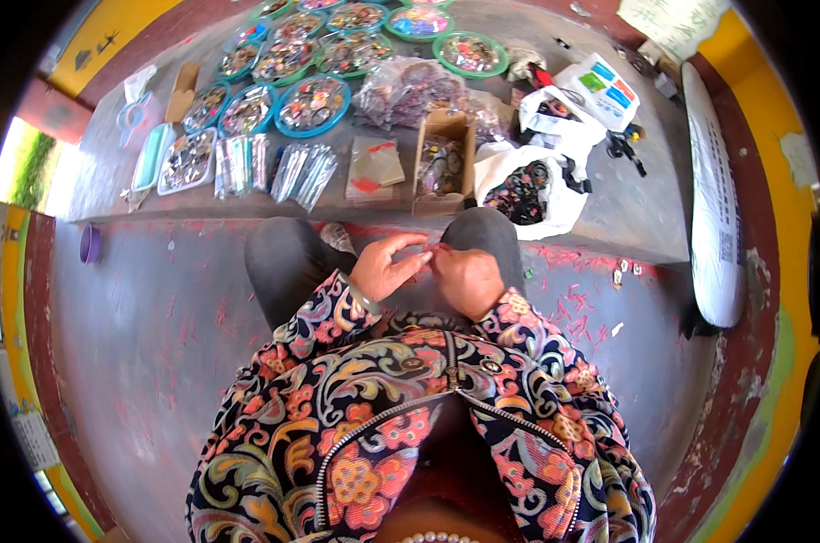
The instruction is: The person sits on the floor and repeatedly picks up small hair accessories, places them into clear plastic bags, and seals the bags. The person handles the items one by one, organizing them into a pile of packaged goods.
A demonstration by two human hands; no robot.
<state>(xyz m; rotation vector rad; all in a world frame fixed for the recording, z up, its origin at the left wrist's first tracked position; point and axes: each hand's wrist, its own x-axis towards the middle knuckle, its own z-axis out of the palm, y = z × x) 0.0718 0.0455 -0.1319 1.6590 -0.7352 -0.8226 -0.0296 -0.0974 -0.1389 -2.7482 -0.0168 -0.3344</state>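
My left hand [384, 268] and my right hand [469, 281] meet fingertip to fingertip above my lap, between my knees. The left thumb and fingers are pinched toward the right hand. My right hand is curled, its fingers drawn in at the same spot. Whatever lies between the fingertips is too small to make out. Just beyond the hands, on the raised ledge, stand an open cardboard box [428, 206] with small packets inside and a stack of flat clear bags [374, 170] with red marks.
Round baskets of small trinkets [312, 105] crowd the ledge at far left. Bundles of silvery packets [303, 176] lie nearer. White plastic bags [554, 195] stand at right, near a long silver-wrapped package [713, 199]. Red scraps [577, 312] litter the floor; a purple cup [90, 244] sits left.
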